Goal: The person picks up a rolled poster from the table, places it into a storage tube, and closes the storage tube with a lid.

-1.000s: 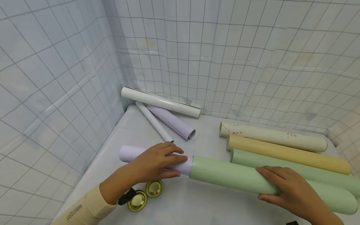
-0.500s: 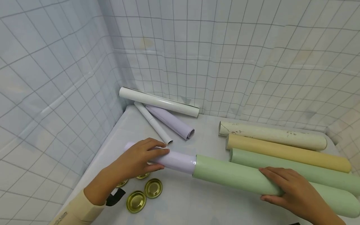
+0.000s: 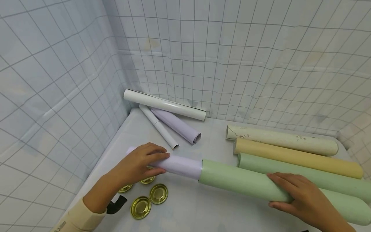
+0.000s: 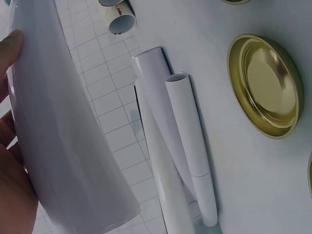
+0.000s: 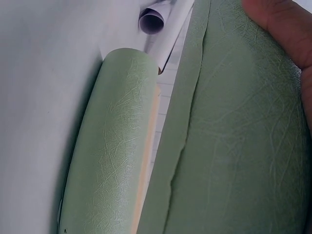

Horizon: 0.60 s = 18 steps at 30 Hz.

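My left hand (image 3: 142, 162) grips a glossy lilac paper roll (image 3: 185, 166), fingers over the top and thumb on the near side. That roll's right end is inside the mouth of a wider green wallpaper roll (image 3: 232, 177). Farther right, my right hand (image 3: 299, 196) holds the green roll from above, thumb toward me. In the left wrist view the lilac roll (image 4: 68, 136) is tilted beside the fingers (image 4: 9, 48). The right wrist view shows a loose lengthwise edge on the held green roll (image 5: 234, 126); its textured surface fills the right side.
Behind the held roll lie a second green roll (image 3: 290, 172), a yellow roll (image 3: 295, 158) and a cream patterned roll (image 3: 281, 140). At the back left are a white roll (image 3: 165, 104), another lilac roll (image 3: 178, 125) and a thin white tube (image 3: 159, 127). Several gold dishes (image 3: 158, 193) sit near my left wrist.
My left hand has slid left along the lilac roll, away from the green roll's mouth, uncovering more lilac surface. More gold dishes show. My right hand and the green roll have shifted slightly right.
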Each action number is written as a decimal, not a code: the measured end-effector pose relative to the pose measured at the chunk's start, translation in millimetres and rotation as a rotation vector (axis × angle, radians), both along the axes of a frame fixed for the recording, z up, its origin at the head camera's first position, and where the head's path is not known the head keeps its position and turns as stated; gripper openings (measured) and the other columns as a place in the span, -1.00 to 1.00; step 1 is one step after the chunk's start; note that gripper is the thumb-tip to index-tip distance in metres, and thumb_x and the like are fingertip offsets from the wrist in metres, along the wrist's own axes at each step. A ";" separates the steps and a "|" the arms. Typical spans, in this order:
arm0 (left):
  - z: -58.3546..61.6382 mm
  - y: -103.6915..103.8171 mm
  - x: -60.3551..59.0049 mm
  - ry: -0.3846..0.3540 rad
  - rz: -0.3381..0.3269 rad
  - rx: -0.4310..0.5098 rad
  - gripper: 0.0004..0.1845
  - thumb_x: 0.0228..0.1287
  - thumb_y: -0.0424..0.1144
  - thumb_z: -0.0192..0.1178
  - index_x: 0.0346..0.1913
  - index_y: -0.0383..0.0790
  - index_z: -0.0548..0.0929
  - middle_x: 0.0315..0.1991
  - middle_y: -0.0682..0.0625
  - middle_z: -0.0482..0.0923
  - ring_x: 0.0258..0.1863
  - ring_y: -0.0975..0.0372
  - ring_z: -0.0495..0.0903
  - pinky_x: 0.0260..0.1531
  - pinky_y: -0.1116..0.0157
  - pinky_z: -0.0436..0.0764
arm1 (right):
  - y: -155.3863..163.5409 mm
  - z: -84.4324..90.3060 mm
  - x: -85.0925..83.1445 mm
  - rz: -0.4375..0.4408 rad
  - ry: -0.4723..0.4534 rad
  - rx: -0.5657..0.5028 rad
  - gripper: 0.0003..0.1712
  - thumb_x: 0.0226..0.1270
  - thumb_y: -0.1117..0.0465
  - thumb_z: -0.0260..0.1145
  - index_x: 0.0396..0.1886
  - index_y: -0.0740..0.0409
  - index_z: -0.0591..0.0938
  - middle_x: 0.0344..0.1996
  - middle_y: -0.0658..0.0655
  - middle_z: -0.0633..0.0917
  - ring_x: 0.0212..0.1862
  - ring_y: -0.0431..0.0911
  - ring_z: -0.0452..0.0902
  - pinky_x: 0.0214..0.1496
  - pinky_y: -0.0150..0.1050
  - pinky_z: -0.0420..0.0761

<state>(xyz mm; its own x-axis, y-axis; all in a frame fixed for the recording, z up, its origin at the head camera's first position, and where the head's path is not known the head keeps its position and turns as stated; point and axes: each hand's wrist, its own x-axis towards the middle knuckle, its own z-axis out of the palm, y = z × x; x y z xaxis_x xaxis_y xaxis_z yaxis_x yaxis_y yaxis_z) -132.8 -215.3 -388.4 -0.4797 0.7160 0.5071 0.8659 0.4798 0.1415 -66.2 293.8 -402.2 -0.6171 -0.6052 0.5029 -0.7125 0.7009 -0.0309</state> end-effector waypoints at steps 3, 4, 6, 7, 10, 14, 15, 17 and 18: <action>-1.7 2.7 0.4 0.001 -0.003 0.002 -0.54 0.14 -0.01 0.47 0.07 -0.12 0.69 0.02 0.02 0.59 -0.01 0.16 0.57 -0.08 0.16 0.60 | -0.4 -0.1 0.1 0.006 -0.001 -0.001 -0.12 0.02 -0.44 0.39 0.20 0.04 0.64 -0.02 -0.05 0.70 -0.08 -0.08 0.63 0.13 -0.43 0.36; -2.1 4.0 0.3 0.006 -0.006 0.002 -0.54 0.16 0.00 0.46 0.07 -0.12 0.69 0.02 0.02 0.59 -0.01 0.16 0.57 -0.08 0.16 0.61 | -0.7 0.0 -0.2 0.011 0.002 -0.005 -0.13 0.04 -0.44 0.37 0.20 0.05 0.64 -0.02 -0.04 0.70 -0.08 -0.08 0.63 0.14 -0.43 0.35; -3.3 7.0 0.3 0.011 -0.012 -0.001 -0.55 0.18 0.02 0.44 0.07 -0.12 0.68 0.02 0.03 0.59 -0.02 0.17 0.57 -0.08 0.17 0.61 | -1.3 -0.9 -0.3 0.022 0.006 -0.007 -0.13 0.07 -0.45 0.35 0.20 0.06 0.64 -0.02 -0.04 0.69 -0.09 -0.08 0.62 0.15 -0.44 0.35; -4.2 8.5 0.4 0.013 -0.015 -0.004 -0.55 0.19 0.02 0.43 0.07 -0.12 0.68 0.01 0.04 0.59 -0.02 0.17 0.57 -0.08 0.17 0.61 | -1.6 -1.5 -0.2 0.029 0.004 -0.007 -0.13 0.07 -0.44 0.36 0.20 0.06 0.63 -0.02 -0.04 0.69 -0.08 -0.08 0.62 0.16 -0.44 0.35; -7.2 13.3 1.6 0.019 -0.026 -0.010 -0.55 0.19 0.01 0.44 0.07 -0.12 0.68 0.00 0.04 0.59 -0.04 0.19 0.57 -0.08 0.19 0.60 | -2.9 -4.1 0.5 0.045 -0.001 -0.008 -0.14 0.09 -0.43 0.36 0.21 0.07 0.63 0.00 -0.04 0.68 -0.07 -0.08 0.61 0.16 -0.44 0.35; -10.7 19.3 3.7 0.027 -0.028 -0.010 -0.54 0.15 -0.01 0.47 0.07 -0.11 0.68 0.00 0.05 0.59 -0.05 0.20 0.57 -0.09 0.22 0.60 | -4.9 -5.7 0.6 0.051 -0.005 -0.008 -0.15 0.10 -0.42 0.36 0.21 0.07 0.63 0.01 -0.05 0.67 -0.03 -0.11 0.59 0.17 -0.43 0.33; -11.1 21.1 4.2 0.031 -0.027 -0.010 -0.54 0.14 -0.02 0.47 0.08 -0.11 0.68 0.00 0.06 0.59 -0.05 0.20 0.57 -0.09 0.22 0.60 | -5.5 -5.8 0.1 0.054 0.000 -0.009 -0.15 0.09 -0.42 0.37 0.21 0.07 0.63 0.01 -0.05 0.67 -0.03 -0.11 0.59 0.17 -0.43 0.33; -11.2 25.3 5.4 0.037 -0.030 -0.012 -0.54 0.14 -0.03 0.47 0.08 -0.10 0.68 0.00 0.07 0.59 -0.05 0.20 0.57 -0.08 0.23 0.60 | -6.7 -5.6 -0.8 0.055 0.007 -0.009 -0.15 0.10 -0.42 0.36 0.21 0.06 0.62 0.01 -0.06 0.67 -0.03 -0.11 0.60 0.17 -0.42 0.34; -11.1 27.7 5.9 0.045 -0.034 -0.014 -0.54 0.14 -0.03 0.48 0.08 -0.10 0.68 0.00 0.07 0.59 -0.04 0.20 0.57 -0.08 0.23 0.60 | -7.3 -5.5 -1.3 0.056 0.010 -0.007 -0.15 0.10 -0.42 0.36 0.22 0.06 0.62 0.01 -0.06 0.67 -0.03 -0.12 0.60 0.16 -0.41 0.34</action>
<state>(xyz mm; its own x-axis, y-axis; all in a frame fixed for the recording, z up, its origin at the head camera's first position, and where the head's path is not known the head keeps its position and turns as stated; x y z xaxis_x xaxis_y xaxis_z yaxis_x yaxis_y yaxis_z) -127.0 -187.6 -399.5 -0.4321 0.7384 0.5177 0.8869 0.4520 0.0956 -67.6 286.4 -407.7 -0.5770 -0.6353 0.5133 -0.7511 0.6596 -0.0280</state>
